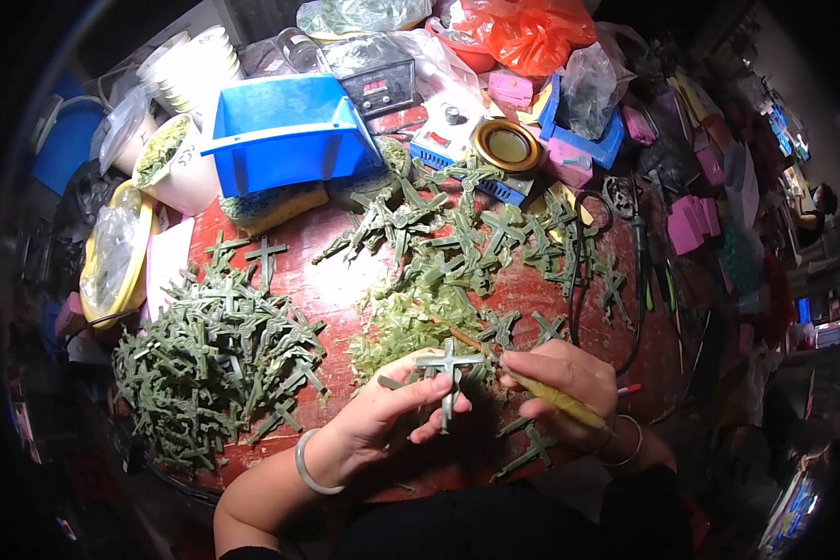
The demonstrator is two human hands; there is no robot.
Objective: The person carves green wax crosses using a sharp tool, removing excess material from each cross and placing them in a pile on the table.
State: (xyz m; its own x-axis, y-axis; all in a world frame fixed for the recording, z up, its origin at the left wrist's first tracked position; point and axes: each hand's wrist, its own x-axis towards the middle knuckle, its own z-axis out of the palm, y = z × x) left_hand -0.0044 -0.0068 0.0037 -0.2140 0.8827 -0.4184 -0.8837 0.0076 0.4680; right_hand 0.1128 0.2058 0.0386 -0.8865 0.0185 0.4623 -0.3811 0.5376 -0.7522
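Observation:
My left hand [380,413] is closed, pinching a green wax-like cross [449,360] between thumb and fingers. The cross stands roughly upright above the red table [341,313]. In my right hand [574,371] is a slim hand tool with a yellow handle [558,399]. Its thin brown shaft slants away past the cross; whether it touches the cross I cannot tell. Just beyond my left hand lies a heap of pale green shavings [397,322]. A large pile of similar crosses [210,364] covers the table's left side. More crosses [462,247] with rough edges are strewn at the far middle.
At the back stand a blue bin [280,135], a control box with a display [369,75], and a small heater with a round brass-coloured pot [506,147]. Cables [577,271] and pen-like tools lie at the right. A white bucket [182,173] and a yellow basin [138,247] stand far left.

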